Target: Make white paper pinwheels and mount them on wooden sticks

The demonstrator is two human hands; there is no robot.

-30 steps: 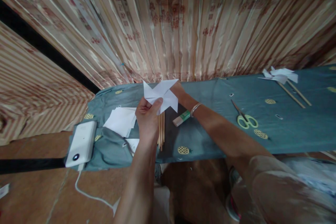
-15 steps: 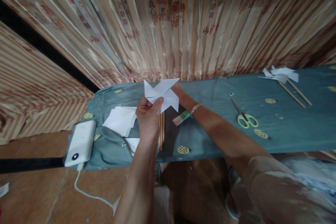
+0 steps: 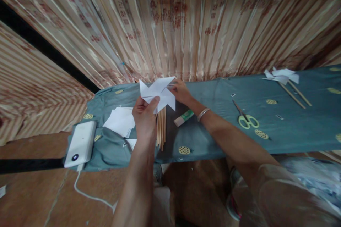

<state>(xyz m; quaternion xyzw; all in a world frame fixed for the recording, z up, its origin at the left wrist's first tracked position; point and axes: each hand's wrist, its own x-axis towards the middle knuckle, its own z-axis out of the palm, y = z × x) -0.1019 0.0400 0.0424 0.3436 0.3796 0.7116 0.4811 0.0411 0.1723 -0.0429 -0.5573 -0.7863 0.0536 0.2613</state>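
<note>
My left hand pinches a white paper pinwheel by its lower left side, thumb on top and fingers underneath. Just right of the paper, my right hand has its fingers drawn together near a blade; a thin, pale line shows at the fingertips, too small to name. Below the pinwheel lies a bundle of wooden sticks, its upper ends covered by the paper. A glue stick with a green label rests on the cloth under my right wrist.
White paper squares lie at left, near a white power bank with a cable. Scissors with pale green handles lie at right. Further right are paper pinwheels on two sticks. A pleated curtain hangs behind the cloth-covered table.
My left hand and the pinwheel have shifted slightly left. My right hand has come out from behind the paper to its right side, so its fingers now show.
</note>
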